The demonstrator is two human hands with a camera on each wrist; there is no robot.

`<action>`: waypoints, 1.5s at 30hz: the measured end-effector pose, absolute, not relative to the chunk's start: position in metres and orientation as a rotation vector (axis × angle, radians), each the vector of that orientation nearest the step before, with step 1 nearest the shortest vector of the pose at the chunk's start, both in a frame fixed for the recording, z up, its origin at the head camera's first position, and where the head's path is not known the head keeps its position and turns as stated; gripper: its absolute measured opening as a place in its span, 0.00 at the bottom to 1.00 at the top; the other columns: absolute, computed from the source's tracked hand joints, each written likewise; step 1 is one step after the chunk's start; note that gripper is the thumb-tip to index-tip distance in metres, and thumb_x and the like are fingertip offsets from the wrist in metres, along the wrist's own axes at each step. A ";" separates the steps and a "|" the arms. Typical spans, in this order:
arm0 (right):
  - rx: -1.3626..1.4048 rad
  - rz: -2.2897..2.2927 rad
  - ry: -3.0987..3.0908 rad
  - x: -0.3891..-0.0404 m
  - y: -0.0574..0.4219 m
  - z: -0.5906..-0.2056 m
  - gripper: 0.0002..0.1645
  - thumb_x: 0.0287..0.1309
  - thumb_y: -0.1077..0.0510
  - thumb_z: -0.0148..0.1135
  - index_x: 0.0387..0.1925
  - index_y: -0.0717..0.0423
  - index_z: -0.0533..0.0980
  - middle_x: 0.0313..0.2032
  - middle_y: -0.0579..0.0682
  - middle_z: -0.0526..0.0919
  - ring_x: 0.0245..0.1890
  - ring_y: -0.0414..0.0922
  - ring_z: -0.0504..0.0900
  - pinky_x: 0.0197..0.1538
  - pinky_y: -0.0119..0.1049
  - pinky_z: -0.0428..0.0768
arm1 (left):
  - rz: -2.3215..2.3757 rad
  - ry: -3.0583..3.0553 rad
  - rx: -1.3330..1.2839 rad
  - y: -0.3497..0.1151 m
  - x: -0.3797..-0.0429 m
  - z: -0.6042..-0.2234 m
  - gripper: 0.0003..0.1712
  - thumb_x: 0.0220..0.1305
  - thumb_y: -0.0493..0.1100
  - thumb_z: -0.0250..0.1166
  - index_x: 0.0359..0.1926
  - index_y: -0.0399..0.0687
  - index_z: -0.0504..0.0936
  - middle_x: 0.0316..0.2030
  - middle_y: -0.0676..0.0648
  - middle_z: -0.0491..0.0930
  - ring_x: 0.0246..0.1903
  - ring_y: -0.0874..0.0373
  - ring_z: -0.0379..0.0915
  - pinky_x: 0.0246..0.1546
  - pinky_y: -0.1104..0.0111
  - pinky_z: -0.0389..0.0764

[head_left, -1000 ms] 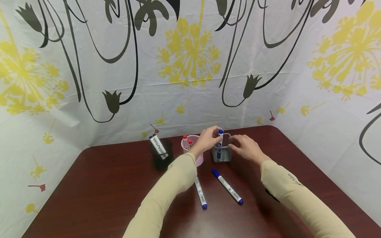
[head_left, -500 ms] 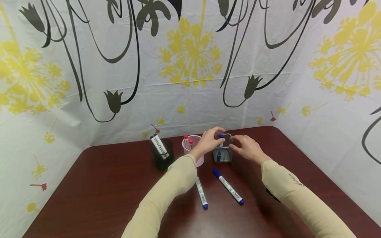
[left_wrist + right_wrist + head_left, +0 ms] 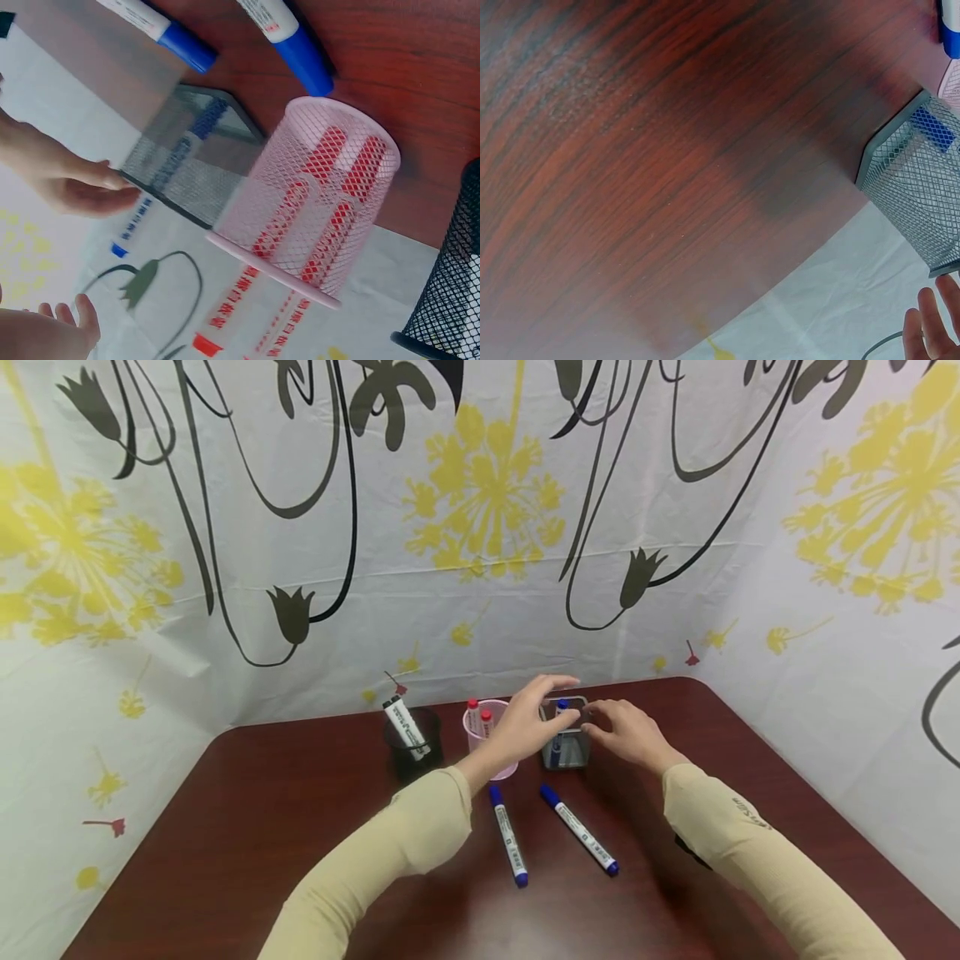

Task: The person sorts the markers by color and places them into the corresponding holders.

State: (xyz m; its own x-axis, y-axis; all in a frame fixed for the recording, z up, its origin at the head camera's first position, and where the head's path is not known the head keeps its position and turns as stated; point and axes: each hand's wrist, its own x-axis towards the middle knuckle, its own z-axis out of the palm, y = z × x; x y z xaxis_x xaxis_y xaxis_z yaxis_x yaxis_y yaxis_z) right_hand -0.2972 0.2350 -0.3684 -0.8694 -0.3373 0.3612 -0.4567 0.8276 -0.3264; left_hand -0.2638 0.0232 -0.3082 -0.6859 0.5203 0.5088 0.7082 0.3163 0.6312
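A grey mesh pen holder (image 3: 577,755) stands at the back of the table with one blue-capped whiteboard marker (image 3: 133,225) upright but leaning inside it. Over its left side my left hand (image 3: 527,723) hovers, thumb and fingers spread, holding nothing. At the opposite side my right hand (image 3: 628,735) grips the holder's rim between thumb and fingers; the left wrist view shows those fingertips at the rim's corner. Two more blue-capped markers, a left one (image 3: 510,839) and a right one (image 3: 581,832), lie on the table in front.
Left of the grey holder is a pink mesh cup (image 3: 300,274) with two red markers (image 3: 225,311). Further left stands a black mesh cup (image 3: 415,766) holding black-capped white markers (image 3: 405,725). A patterned cloth (image 3: 480,635) hangs behind the dark wooden table (image 3: 300,827).
The blue marker has gone down into the grey holder and my left hand has let go of it, its fingers spreading. My right hand has stayed at the holder's rim.
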 end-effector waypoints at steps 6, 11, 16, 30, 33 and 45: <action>0.594 0.586 -2.728 -0.297 0.235 -0.368 0.23 0.54 0.52 0.59 0.48 0.60 0.73 0.44 0.57 0.76 0.44 0.54 0.72 0.42 0.53 0.70 | -1.244 -2.280 -1.303 0.013 -0.245 -0.314 0.20 0.58 0.43 0.60 0.51 0.45 0.73 0.47 0.51 0.72 0.46 0.63 0.65 0.46 0.73 0.67; 0.588 0.586 -2.730 -0.296 0.234 -0.368 0.22 0.54 0.51 0.58 0.48 0.60 0.73 0.44 0.58 0.76 0.44 0.54 0.71 0.42 0.54 0.70 | -1.019 -2.262 -1.443 0.003 -0.234 -0.323 0.16 0.56 0.41 0.62 0.47 0.44 0.76 0.44 0.51 0.73 0.47 0.63 0.65 0.48 0.73 0.65; 0.594 0.594 -2.717 -0.297 0.234 -0.368 0.22 0.54 0.51 0.58 0.47 0.59 0.73 0.44 0.57 0.76 0.45 0.54 0.71 0.44 0.53 0.69 | -0.700 -2.261 -1.620 -0.010 -0.224 -0.334 0.13 0.56 0.42 0.61 0.43 0.47 0.77 0.42 0.53 0.75 0.43 0.64 0.65 0.45 0.78 0.64; 0.585 0.602 -2.744 -0.297 0.235 -0.368 0.22 0.54 0.51 0.58 0.48 0.59 0.73 0.46 0.57 0.75 0.47 0.55 0.69 0.48 0.54 0.66 | 0.165 -2.244 -1.807 -0.048 -0.193 -0.377 0.14 0.54 0.44 0.60 0.44 0.57 0.78 0.40 0.58 0.74 0.42 0.64 0.66 0.43 0.73 0.66; 0.586 0.605 -2.742 -0.298 0.235 -0.368 0.22 0.54 0.51 0.58 0.48 0.60 0.73 0.46 0.57 0.75 0.47 0.54 0.69 0.48 0.54 0.66 | 0.232 -2.256 -1.789 -0.052 -0.191 -0.384 0.14 0.56 0.44 0.59 0.45 0.58 0.77 0.41 0.58 0.74 0.43 0.64 0.66 0.43 0.73 0.66; 0.583 0.603 -2.756 -0.296 0.233 -0.368 0.22 0.55 0.51 0.58 0.49 0.60 0.73 0.46 0.58 0.75 0.47 0.55 0.69 0.48 0.54 0.66 | 0.480 -2.089 -1.748 -0.054 -0.192 -0.407 0.14 0.58 0.49 0.57 0.47 0.59 0.75 0.40 0.57 0.73 0.41 0.62 0.66 0.38 0.71 0.66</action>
